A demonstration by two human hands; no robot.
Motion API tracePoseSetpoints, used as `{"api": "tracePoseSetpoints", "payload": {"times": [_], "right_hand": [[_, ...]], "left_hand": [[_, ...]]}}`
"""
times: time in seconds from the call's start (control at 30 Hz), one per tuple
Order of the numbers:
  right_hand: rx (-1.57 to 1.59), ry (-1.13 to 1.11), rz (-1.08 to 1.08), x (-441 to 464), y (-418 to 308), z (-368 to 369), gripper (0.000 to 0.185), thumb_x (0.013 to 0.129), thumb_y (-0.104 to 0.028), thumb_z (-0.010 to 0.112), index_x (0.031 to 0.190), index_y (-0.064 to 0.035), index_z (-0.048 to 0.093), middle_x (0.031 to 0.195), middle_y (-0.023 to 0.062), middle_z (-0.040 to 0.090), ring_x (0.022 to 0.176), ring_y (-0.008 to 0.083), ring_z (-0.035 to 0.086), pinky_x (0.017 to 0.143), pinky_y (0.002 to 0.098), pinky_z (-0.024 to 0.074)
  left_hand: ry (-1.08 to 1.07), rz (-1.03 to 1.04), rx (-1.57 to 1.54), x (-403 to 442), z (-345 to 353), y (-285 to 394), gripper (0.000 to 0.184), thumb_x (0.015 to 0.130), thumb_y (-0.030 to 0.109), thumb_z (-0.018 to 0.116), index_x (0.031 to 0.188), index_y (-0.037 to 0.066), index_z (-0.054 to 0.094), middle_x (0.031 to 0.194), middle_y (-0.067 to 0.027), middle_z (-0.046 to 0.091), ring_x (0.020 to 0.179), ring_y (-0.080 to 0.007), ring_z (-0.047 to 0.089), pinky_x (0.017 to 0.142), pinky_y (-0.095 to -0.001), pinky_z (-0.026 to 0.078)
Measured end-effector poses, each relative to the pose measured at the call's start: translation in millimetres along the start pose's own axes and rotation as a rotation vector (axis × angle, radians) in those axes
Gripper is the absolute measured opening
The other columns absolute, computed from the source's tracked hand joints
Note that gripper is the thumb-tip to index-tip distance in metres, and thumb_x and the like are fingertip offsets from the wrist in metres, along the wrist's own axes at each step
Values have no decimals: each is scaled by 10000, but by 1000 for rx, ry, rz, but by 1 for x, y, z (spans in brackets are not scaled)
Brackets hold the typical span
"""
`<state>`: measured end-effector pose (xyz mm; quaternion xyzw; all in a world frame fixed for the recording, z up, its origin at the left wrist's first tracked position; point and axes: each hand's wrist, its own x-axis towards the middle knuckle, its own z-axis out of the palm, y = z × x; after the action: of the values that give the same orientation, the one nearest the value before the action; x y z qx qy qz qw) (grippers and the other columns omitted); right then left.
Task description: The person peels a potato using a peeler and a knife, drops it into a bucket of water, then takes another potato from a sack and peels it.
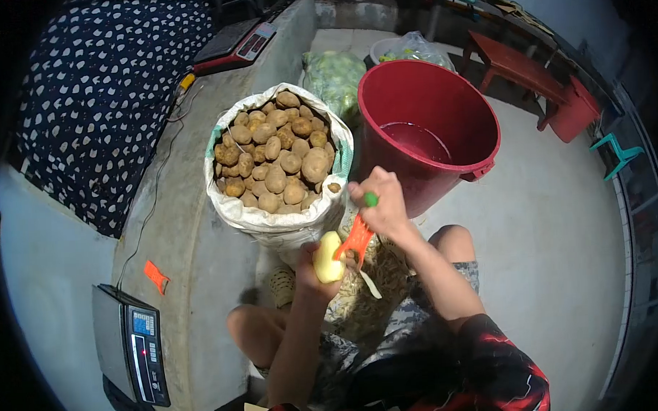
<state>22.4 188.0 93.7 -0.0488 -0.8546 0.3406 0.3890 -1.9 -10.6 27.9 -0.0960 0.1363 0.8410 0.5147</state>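
My left hand (315,275) is wrapped round a peeled, pale yellow potato (328,256). In my right hand (382,204) is an orange vegetable peeler (358,238) with a green end, its head against the potato's right side. A strip of peel (370,284) hangs just below the peeler. Beyond my hands stands a white woven sack (235,216), its rim rolled down, full of unpeeled brown potatoes (276,180). Many peelings (378,272) lie on the floor between my legs, partly hidden by my hands.
A large red bucket (415,184) with some liquid inside stands right of the sack. Behind are a green-filled bag (333,76) and a clear plastic bag (416,50). An orange peeler-like piece (156,277) and a digital scale (142,346) rest on the left ledge.
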Motion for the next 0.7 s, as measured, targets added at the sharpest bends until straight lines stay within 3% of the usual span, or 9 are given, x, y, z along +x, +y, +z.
{"api": "tracePoseSetpoints", "payload": {"times": [0.03,0.13,0.2,0.3,0.4,0.5,0.57,0.63,0.7], "right_hand": [[-137,-124,-11,1,-32,-12,121,779,-147,669,668,-122,711,629,39,620,708,228,530,704,384,357],[-200,-17,-249,3,-50,-11,329,801,-157,669,513,-74,534,546,69,521,606,258,467,661,393,332],[-275,80,-164,14,-28,-14,322,800,-163,669,520,-67,543,541,82,508,599,275,467,623,408,336],[-365,-37,254,13,26,-18,194,809,-210,662,648,-105,686,581,113,544,702,273,516,704,412,362],[-170,-74,315,8,26,-15,214,808,-214,662,637,-86,672,572,109,533,689,275,516,698,415,359],[-181,15,44,5,-20,-10,287,786,-164,676,536,-68,572,545,87,487,600,273,464,620,412,333],[-268,-82,-137,0,-49,-14,225,791,-212,671,603,-90,654,595,61,586,676,245,515,693,405,355],[-304,-80,-211,0,-50,-13,178,782,-198,674,629,-106,686,601,38,597,677,227,506,702,396,356],[-236,24,-129,7,-26,-8,173,763,-134,690,597,-95,658,572,77,545,619,252,486,663,398,345]], "left_hand": [[90,117,-35,2,-3,-1,422,862,296,499,1161,7,567,1017,-208,647,881,-337,644,808,-508,524],[153,131,97,-6,32,-6,416,854,278,505,1166,9,560,1017,-173,646,864,-314,648,744,-476,556],[-113,-121,148,-6,1,4,441,810,265,566,1140,-26,543,990,-176,636,802,-304,659,663,-432,581],[-57,-213,356,-17,18,6,448,779,264,598,1121,-21,544,928,-180,639,761,-298,660,631,-417,577],[-60,-159,185,-12,19,4,419,812,301,559,1096,-6,571,918,-176,645,800,-302,654,717,-456,558],[66,17,66,-9,25,2,400,836,304,525,1094,6,587,963,-171,654,852,-295,650,781,-468,542],[135,211,107,-4,39,-4,383,853,295,496,1101,21,601,1012,-164,662,889,-281,642,826,-463,529],[124,209,25,-2,31,-5,366,835,279,528,1090,25,594,984,-164,653,827,-285,650,803,-463,539],[-76,-60,116,-5,9,4,403,799,246,581,1128,17,545,939,-162,630,799,-318,646,754,-476,550]]}}
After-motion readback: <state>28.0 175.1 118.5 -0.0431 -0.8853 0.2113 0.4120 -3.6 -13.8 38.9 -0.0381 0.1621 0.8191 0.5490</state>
